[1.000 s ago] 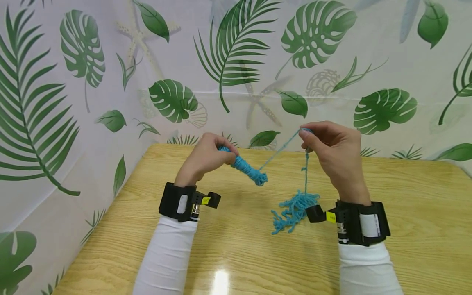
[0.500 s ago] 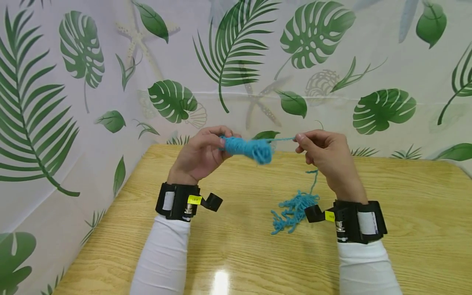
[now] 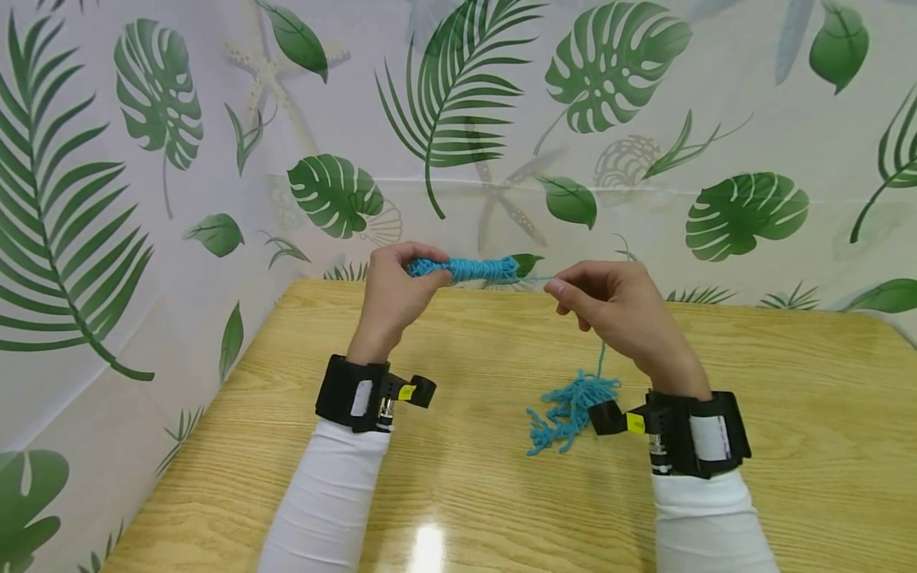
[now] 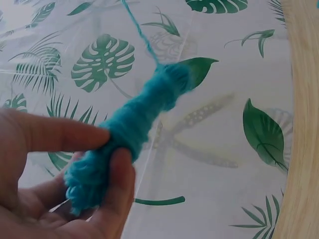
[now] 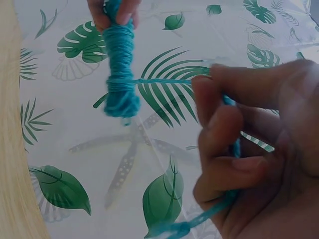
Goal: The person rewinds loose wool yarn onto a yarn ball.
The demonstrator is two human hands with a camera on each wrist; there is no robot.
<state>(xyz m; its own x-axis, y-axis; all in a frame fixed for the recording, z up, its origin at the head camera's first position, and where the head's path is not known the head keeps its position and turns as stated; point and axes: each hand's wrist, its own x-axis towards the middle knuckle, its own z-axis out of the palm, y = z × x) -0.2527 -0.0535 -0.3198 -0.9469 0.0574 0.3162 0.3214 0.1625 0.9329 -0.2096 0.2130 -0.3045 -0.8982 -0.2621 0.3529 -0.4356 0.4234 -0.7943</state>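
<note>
A long bundle of wound blue yarn (image 3: 481,270) is held nearly level above the far part of the table. My left hand (image 3: 398,290) pinches it near its left end between thumb and fingers; in the left wrist view looped ends of the bundle (image 4: 84,186) poke out beside the palm. From the bundle's far end a single strand (image 5: 162,80) runs taut to my right hand (image 3: 609,306), which pinches it between thumb and index finger. The strand passes through the curled fingers and hangs down to a loose heap of blue yarn (image 3: 576,402) on the table.
The wooden table (image 3: 466,477) spans the lower view, its far edge meeting a white leaf-printed sheet (image 3: 458,159) that also covers the left side. Black wrist straps with small cameras (image 3: 354,394) sit on both forearms.
The yarn bundle has swung from slanting down to nearly level, the left wrist turning one way and back. My right hand has come lower and left, shortening the strand between the hands.
</note>
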